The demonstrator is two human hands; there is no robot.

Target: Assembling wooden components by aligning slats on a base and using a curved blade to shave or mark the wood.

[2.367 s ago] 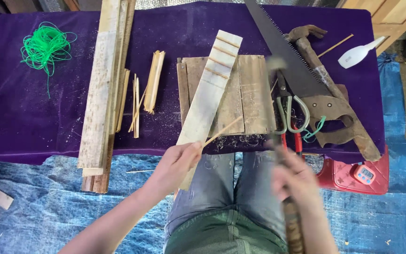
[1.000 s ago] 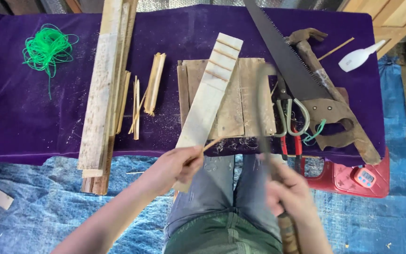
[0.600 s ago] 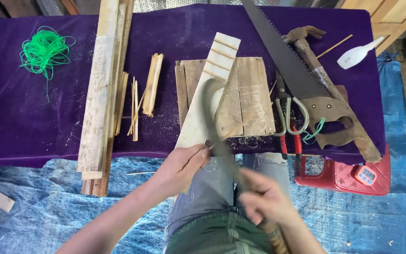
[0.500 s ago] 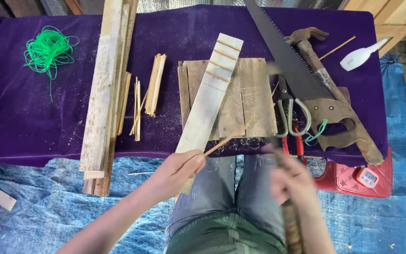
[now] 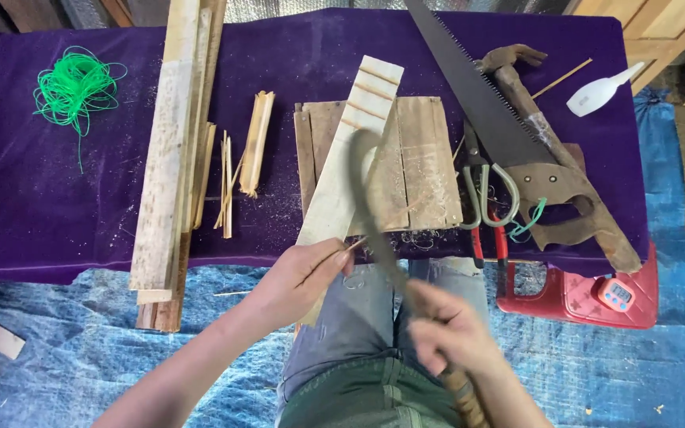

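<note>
Our left hand (image 5: 299, 273) pinches a thin wooden sliver (image 5: 352, 246) against the pale notched plank (image 5: 342, 178); our right hand (image 5: 445, 329), beside that plank, fists a blurred curved blade (image 5: 370, 202).

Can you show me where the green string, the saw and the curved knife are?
Green string (image 5: 73, 89), head view: middle of the coil.
Saw (image 5: 477, 95), head view: on the blade.
Curved knife (image 5: 365, 182), head view: on the blurred blade, held by the right hand (image 5: 445, 333).
</note>
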